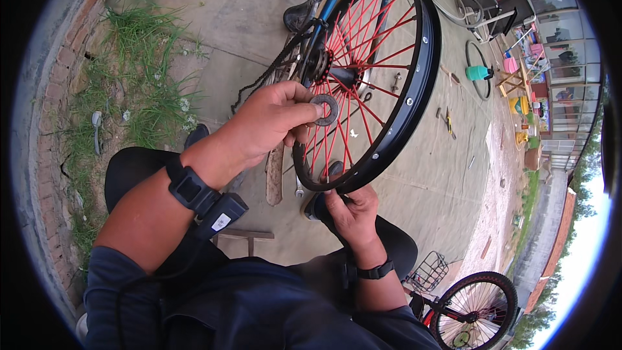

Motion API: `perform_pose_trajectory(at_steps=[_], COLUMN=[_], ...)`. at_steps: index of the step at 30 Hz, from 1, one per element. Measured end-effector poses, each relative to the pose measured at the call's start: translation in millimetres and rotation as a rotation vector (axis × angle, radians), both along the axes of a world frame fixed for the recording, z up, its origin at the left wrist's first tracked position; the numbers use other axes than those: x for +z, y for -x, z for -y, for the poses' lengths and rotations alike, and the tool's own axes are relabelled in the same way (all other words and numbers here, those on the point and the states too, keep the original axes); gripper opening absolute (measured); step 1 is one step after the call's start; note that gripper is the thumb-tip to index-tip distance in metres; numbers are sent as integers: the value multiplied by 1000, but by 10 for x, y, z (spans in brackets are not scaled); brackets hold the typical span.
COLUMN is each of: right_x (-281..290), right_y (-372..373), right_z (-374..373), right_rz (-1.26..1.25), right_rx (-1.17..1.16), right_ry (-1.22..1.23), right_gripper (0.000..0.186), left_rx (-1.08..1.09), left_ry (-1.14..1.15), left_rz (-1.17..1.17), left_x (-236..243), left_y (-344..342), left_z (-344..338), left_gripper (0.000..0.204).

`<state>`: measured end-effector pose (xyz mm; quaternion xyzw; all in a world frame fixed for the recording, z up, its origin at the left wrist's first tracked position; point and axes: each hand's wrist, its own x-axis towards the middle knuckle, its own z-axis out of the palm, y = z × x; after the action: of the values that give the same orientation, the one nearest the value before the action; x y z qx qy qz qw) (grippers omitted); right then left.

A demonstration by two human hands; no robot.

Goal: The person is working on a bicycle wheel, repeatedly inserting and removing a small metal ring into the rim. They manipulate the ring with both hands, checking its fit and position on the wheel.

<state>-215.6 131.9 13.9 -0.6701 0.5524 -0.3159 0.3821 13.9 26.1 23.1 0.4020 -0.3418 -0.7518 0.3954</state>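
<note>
My left hand [275,120] pinches a flat grey metal ring [330,115] between thumb and fingers, held up over the red spokes at the lower left of a bicycle wheel [424,58]. The wheel has a black rim and a dark hub [346,76], and sits on a blue frame [335,3] with a chain [265,74] at its left. My right hand [353,217] is closed on the bottom of the rim, thumb against its edge. A spanner [299,189] lies beneath, beside a worn plank [274,194], partly hidden by my left hand.
Tools [447,123] lie on the concrete to the right. Behind them are a loose tyre [481,91], a teal container [476,73], chairs [499,13] and a small wooden table [512,83]. Another bicycle wheel [473,314] is at lower right. Grass [146,78] and brick edging [42,175] border the left.
</note>
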Motion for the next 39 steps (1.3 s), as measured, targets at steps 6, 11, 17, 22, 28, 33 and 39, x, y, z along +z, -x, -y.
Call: perform_pose_trajectory(at_steps=[6,11,17,22,28,33,39], right_x=[-43,-35,-58,-94,-80,-138,-102], right_y=[16,-5,-6,17,-13,14,-15], right_z=[-11,16,8,3,3,11,15], right_rz=[-31,-11,7,1,15,-13,-19], right_rx=[17,46,49,59,58,82,79], right_ry=[9,26,28,36,12,77,48], right_gripper=[15,18,20,20,18,13,12], left_rx=[49,47,41,35,6,-7,0], left_ry=[-6,58,77,100,117,144,162], left_rz=[-164,-239,-325,-331,-335,-328,-325], left_x=[146,332,477,541,512,516,487], left_y=[60,122,220,275,338,365,428], left_z=[112,232,301,329,321,297,274], left_gripper=[14,15,24,25,25,24,26])
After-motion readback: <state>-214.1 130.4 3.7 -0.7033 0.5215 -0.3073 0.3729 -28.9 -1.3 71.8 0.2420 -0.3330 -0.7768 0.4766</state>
